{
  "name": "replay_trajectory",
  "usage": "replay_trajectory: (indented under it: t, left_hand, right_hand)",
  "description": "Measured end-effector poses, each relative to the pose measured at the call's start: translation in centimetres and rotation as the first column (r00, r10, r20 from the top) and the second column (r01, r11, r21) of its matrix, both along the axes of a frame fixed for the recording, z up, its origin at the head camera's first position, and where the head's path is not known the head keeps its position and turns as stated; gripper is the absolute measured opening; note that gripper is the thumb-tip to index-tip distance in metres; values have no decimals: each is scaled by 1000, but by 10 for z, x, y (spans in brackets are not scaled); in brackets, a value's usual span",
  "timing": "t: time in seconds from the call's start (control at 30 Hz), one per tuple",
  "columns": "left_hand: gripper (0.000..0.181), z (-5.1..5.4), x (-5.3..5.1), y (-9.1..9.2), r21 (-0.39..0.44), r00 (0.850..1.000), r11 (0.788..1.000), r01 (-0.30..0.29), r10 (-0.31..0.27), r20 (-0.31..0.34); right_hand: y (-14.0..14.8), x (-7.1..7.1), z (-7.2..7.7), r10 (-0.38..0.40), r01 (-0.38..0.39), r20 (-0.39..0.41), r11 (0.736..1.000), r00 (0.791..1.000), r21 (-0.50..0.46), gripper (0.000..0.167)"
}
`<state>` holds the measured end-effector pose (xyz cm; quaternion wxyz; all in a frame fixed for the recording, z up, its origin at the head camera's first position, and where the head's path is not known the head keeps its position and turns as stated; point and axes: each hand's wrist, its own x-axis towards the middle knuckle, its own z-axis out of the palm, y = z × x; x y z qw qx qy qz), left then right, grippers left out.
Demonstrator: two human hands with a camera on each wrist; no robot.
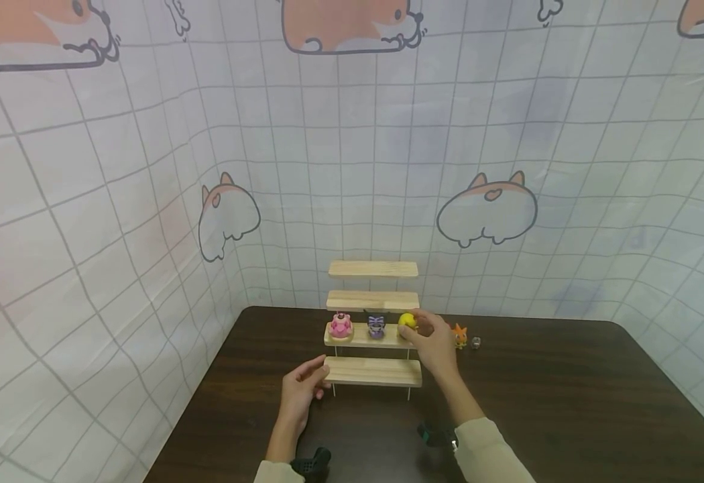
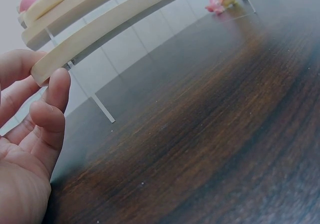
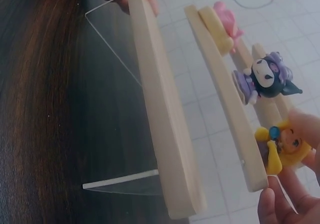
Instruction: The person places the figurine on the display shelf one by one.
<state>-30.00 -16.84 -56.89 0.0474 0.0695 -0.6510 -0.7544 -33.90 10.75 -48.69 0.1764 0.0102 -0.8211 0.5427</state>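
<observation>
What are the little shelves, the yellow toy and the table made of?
The little shelves look like pale, unpainted wood: grain lines show. The yellow toy is probably smooth plastic or vinyl, going by its molded, evenly coloured shape. The table looks like dark wood with a soft sheen; its streaks could be printed.

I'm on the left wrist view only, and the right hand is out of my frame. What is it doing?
Observer: The head view shows the right hand pinching a yellow figure at the right end of the second step from the bottom.
Operator: My view just catches something pink at that step's left end. What's in between?
Observer: A purple-and-black figure, midway between the pink figure and the yellow one.
Operator: My frame cuts off the upper part of the stand. How many steps in all?
Observer: Four; the head view shows the whole stand.
</observation>
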Motion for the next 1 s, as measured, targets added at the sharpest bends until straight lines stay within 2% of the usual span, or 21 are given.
replay_trajectory:
  t: [0.27, 0.43, 0.53, 0.7, 0.83, 1.0]
  left_hand:
    - [43, -1, 1, 0, -1, 1000, 1000, 16, -16, -15]
    - [43, 0, 1, 0, 4, 1000, 1000, 17, -17, -17]
    - [43, -1, 1, -1, 3, 1000, 1000, 18, -18, -18]
    - [43, -1, 2, -1, 3, 1000, 1000, 21, -20, -18]
    - [42, 1, 3, -1, 11, 1000, 1000, 18, -18, -14]
    - [42, 1, 3, 0, 12, 1000, 1000, 20, -20, -12]
  right_hand:
    - [15, 9, -2, 52, -52, 2, 999, 999, -12, 55]
    - [37, 20, -9, 70, -70, 7, 997, 998, 27, 42]
    - [54, 25, -18, 95, -98, 41, 992, 995, 77, 34]
    - [83, 31, -32, 158, -172, 109, 976, 981, 134, 32]
    - [104, 34, -44, 143, -174, 171, 968, 975, 180, 31]
    - [125, 30, -56, 129, -170, 246, 973, 961, 154, 32]
